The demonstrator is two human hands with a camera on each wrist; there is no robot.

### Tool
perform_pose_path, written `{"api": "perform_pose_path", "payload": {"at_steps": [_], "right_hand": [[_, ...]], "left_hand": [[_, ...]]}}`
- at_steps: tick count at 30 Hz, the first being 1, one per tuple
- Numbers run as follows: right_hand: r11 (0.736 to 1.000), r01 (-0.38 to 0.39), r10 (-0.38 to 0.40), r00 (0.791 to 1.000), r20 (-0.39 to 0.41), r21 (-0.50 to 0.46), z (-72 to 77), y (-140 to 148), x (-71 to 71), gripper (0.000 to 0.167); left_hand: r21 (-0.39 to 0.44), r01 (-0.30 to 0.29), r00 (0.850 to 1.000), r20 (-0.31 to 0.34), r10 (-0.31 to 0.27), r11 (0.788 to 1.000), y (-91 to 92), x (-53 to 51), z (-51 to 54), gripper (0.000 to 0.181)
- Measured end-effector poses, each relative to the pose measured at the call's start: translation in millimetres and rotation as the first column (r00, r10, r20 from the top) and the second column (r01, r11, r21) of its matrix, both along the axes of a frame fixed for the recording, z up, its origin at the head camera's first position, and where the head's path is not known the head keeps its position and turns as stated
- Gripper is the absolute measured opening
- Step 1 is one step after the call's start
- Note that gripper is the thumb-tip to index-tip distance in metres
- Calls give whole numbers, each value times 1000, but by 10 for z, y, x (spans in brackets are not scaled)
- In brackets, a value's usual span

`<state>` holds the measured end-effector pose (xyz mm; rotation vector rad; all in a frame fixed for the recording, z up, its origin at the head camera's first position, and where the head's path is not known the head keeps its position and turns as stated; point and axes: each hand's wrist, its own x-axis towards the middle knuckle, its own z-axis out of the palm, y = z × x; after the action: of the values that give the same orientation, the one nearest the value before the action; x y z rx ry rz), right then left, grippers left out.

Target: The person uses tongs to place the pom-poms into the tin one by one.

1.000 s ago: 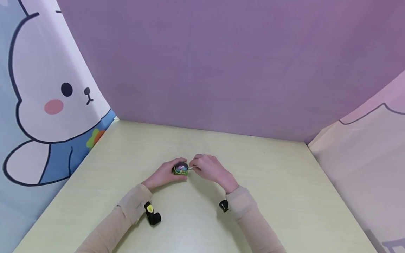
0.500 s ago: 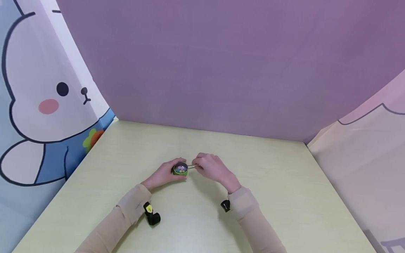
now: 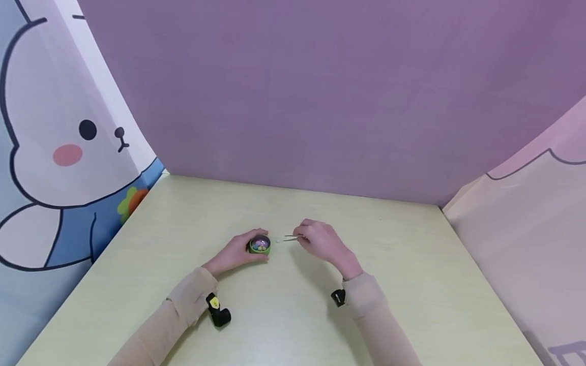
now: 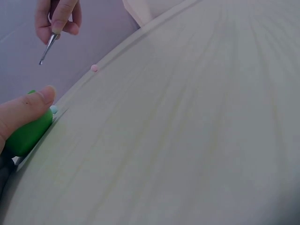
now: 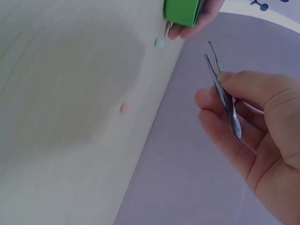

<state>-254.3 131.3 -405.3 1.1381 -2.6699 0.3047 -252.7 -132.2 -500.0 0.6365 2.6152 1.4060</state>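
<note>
My left hand holds a small round green container on the table, fingers and thumb around its sides. In the head view several coloured beads show inside its dark interior. My right hand pinches metal tweezers between thumb and fingers, to the right of the container. The tweezers' tips stand apart, nothing between them. A pale blue bead lies on the table close to the container's right side. A pink bead rests farther right; I cannot make it out in the head view.
The pale wooden table ends at a purple backdrop. A cartoon-printed cloth hangs at left, and a pale pink one at right. Black wrist cameras sit by both sleeves.
My right hand has drawn the tweezers rightward, away from the container. A pale bead now shows on the table between them. The left hand and container have hardly moved.
</note>
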Motion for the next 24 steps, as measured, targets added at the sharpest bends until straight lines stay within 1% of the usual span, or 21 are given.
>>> {"api": "perform_pose_path", "payload": {"at_steps": [5, 10, 18, 24], "right_hand": [[1000, 20, -20, 1000, -6, -15, -28, 142, 6, 10], [999, 48, -48, 999, -8, -10, -64, 275, 22, 9], [998, 71, -71, 997, 22, -2, -138, 389, 4, 9], [997, 82, -81, 995, 52, -7, -185, 418, -16, 10]], "left_hand": [[1, -1, 1000, 4, 1, 1000, -8, -2, -15, 74], [-3, -2, 1000, 7, 2, 1000, -12, 3, -19, 74], [-6, -4, 1000, -3, 4, 1000, -19, -9, -17, 74], [-7, -3, 1000, 2, 3, 1000, -22, 8, 3, 74]]}}
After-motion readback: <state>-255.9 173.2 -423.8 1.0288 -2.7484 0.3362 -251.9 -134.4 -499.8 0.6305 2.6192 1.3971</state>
